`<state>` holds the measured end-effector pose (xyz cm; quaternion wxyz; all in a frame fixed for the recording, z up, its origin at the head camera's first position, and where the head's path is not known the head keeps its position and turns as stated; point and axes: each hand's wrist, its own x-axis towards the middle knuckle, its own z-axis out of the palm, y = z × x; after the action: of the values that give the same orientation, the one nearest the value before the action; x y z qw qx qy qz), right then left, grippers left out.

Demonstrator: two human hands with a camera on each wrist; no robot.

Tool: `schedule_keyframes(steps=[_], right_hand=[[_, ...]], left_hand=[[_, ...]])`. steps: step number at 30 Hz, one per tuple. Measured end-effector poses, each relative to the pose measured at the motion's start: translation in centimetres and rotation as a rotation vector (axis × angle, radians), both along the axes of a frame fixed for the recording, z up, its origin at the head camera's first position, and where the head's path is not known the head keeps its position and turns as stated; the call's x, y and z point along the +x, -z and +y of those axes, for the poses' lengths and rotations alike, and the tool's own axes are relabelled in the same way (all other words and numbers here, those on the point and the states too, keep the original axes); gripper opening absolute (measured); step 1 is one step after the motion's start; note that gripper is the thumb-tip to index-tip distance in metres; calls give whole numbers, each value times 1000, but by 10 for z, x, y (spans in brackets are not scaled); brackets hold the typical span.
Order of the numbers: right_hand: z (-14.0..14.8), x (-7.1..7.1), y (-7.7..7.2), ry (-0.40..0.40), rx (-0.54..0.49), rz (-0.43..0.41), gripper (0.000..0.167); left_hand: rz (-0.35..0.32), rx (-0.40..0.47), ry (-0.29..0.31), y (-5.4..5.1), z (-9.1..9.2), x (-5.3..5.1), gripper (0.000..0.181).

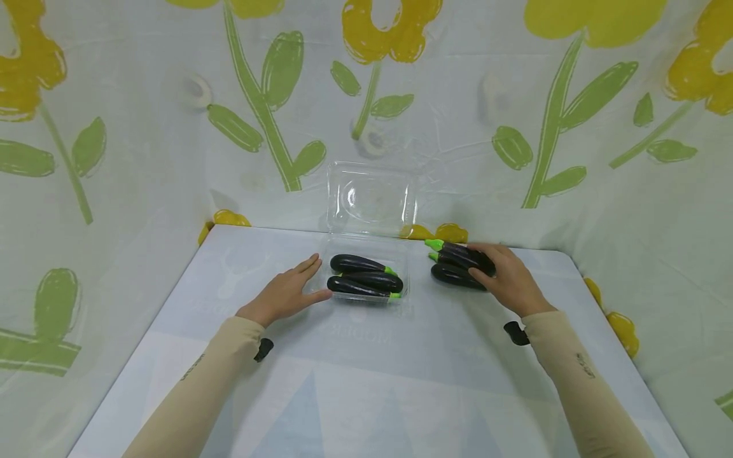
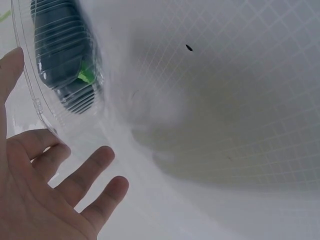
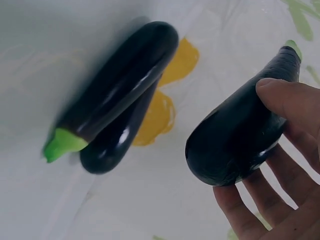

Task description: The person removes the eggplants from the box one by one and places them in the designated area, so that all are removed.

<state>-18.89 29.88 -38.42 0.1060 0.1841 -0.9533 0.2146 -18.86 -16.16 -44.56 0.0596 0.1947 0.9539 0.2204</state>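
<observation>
A clear plastic clamshell box [image 1: 406, 270] stands on the table with several dark purple eggplants [image 1: 357, 263] lying in it. Its lid [image 1: 372, 200] is raised against the backdrop. Beside the box's left wall is my left hand [image 1: 286, 294], fingers spread and thumb extended; the left wrist view shows this hand [image 2: 55, 185] close to the rim, contact unclear. My right hand [image 1: 512, 277] grips an eggplant [image 3: 240, 125] between thumb and fingers, its green stem end pointing away. Two more eggplants [image 3: 120, 85] lie close by it, partly overlapping in the right wrist view.
A white cloth backdrop [image 1: 446, 159] printed with yellow flowers and green leaves rises behind and beside the table. The pale table [image 1: 366, 381] stretches out in front of the box, its back edge near the lid's hinge.
</observation>
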Motion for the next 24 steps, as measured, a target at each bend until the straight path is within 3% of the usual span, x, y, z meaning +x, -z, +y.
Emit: schedule_keyframes(steps=[14,24], right_hand=[[20,5,11,-9,1,26,49],[26,9,20,30,48,-34,49]], left_hand=[[1,7,-3,-2,0,1,91],[-12,15,-6,-2,0,2,91]])
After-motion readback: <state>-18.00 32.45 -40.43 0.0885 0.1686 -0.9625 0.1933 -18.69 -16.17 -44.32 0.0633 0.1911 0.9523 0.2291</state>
